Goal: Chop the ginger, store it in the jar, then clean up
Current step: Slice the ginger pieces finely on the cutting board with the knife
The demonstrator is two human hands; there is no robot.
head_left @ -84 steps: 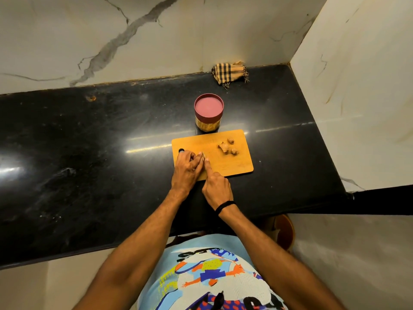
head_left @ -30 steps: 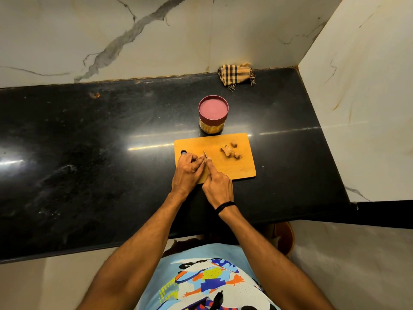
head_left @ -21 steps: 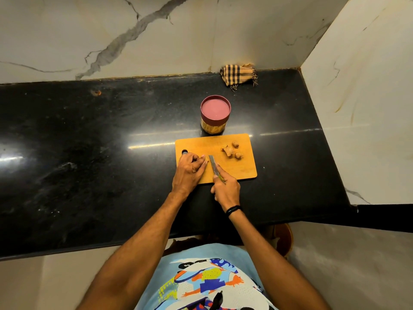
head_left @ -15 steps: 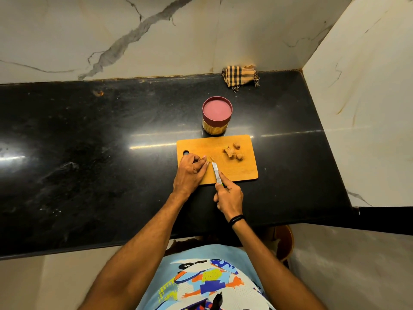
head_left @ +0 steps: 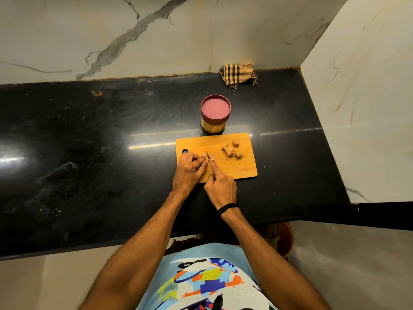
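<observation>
Over board (head_left: 237,162), right hand (head_left: 221,186) (knife (head_left: 208,155))

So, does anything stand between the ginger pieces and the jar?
Yes: the maroon lid sits on the jar, closing its mouth. Nothing lies on the cutting board between the ginger pieces and it.

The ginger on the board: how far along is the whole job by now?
Done: a few ginger pieces lie on the cutting board. In hand: the right hand holds the knife, blade beside the left hand fingertips. Left: the jar has its lid on, so storing and cleaning up remain.
</observation>
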